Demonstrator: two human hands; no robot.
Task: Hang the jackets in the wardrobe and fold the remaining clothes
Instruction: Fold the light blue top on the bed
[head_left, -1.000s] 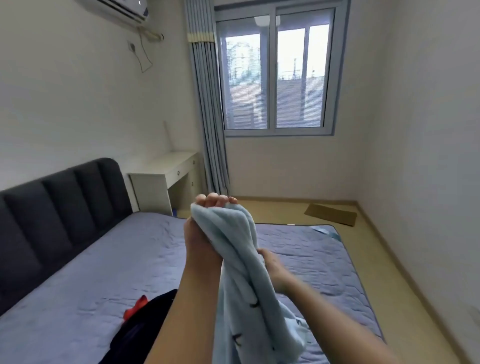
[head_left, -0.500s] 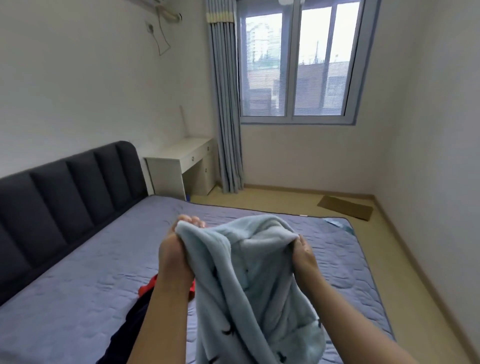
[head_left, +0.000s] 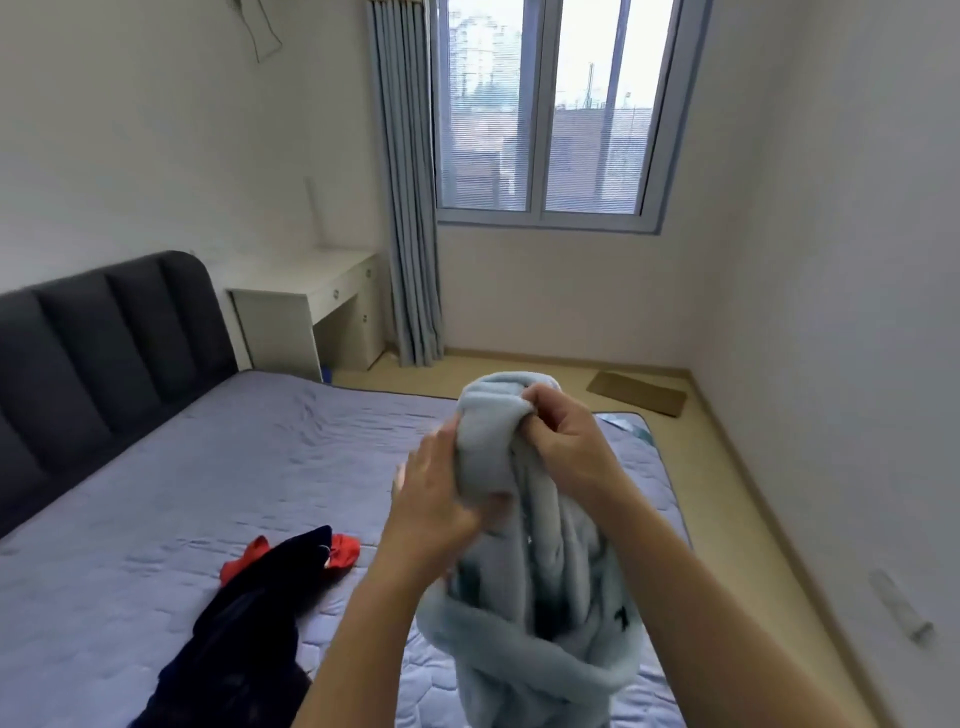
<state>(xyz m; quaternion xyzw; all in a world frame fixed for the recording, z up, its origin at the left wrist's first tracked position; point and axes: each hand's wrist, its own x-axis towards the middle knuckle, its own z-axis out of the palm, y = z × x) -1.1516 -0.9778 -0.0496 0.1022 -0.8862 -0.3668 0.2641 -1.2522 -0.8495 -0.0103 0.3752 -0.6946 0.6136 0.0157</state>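
- The fleece (head_left: 519, 597) hung bunched in the air above the bed (head_left: 208, 467), its lower folds sagging toward the bed.
- The right hand (head_left: 571, 452) had its fingers (head_left: 535, 402) clamped on a wad of the top edge.
- The left hand (head_left: 431, 509) seemed to grip the side of the bundle, but its fingers were blurred and mostly hidden behind the cloth.
- The step looked like opening the fleece out for folding.
- Each hand would do best to work along to a shoulder or corner, then draw apart so the cloth fell untwisted.
- It should go down flat on the bed's bare middle, away from the dark garment (head_left: 249, 623) and red cloth (head_left: 345, 551) at the bed's near edge.
- Thick pile probably bulks, so each fold would want smoothing.
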